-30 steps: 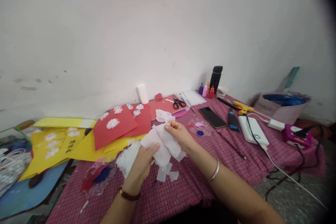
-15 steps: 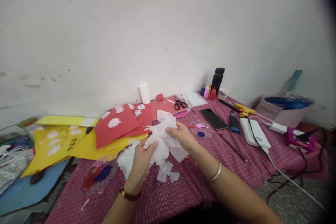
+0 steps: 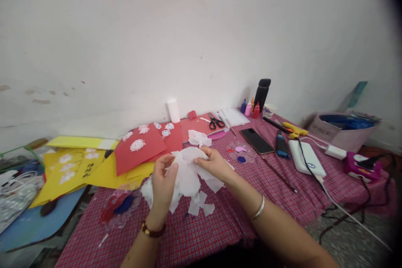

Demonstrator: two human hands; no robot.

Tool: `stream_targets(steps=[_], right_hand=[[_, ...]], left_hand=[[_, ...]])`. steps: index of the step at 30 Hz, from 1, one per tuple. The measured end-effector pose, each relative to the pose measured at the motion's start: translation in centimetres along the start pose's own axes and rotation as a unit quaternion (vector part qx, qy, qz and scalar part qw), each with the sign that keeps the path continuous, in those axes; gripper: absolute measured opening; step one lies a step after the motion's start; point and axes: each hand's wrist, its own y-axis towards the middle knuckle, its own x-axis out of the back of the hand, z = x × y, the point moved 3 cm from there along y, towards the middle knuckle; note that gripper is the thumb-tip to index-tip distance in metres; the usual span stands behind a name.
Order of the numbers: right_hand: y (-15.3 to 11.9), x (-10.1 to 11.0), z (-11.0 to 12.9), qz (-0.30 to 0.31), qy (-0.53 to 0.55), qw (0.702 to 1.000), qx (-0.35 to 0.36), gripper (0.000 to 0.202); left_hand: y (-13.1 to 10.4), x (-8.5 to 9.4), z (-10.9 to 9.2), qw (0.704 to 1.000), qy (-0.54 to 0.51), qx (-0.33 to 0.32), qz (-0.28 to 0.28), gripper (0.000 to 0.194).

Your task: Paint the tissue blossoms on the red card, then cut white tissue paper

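Several sheets and torn bits of thin white tissue paper point(image 3: 187, 178) are bunched above the checked tablecloth in front of me. My right hand point(image 3: 213, 163) pinches the upper edge of the paper between thumb and fingers. On the paper's left side, my left hand point(image 3: 163, 178) is curled with its thumb against the sheet; some of its fingertips are hidden. A separate torn piece of tissue paper point(image 3: 199, 138) lies just behind my hands. Small scraps point(image 3: 201, 204) rest below the bunch.
Red cards point(image 3: 141, 161) and yellow cards point(image 3: 106, 173) with paper flowers lie left. Paint palettes point(image 3: 241, 150) point(image 3: 121, 207) flank the paper. Scissors point(image 3: 216, 122), a phone point(image 3: 257, 141), a paintbrush point(image 3: 279, 175), a glue gun point(image 3: 294, 130) and a white power bank point(image 3: 307, 159) lie right.
One torn piece of tissue paper has left my hands and now lies behind them. My left hand has moved slightly up and left along the remaining paper.
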Motion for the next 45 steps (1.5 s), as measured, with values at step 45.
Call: stream_targets(steps=[45], right_hand=[[-0.2,-0.3,1.2,0.008,0.008,0.996,0.085,0.024]], left_hand=[[0.3,-1.2,1.4,0.912,-0.188,0.338,0.134,0.043]])
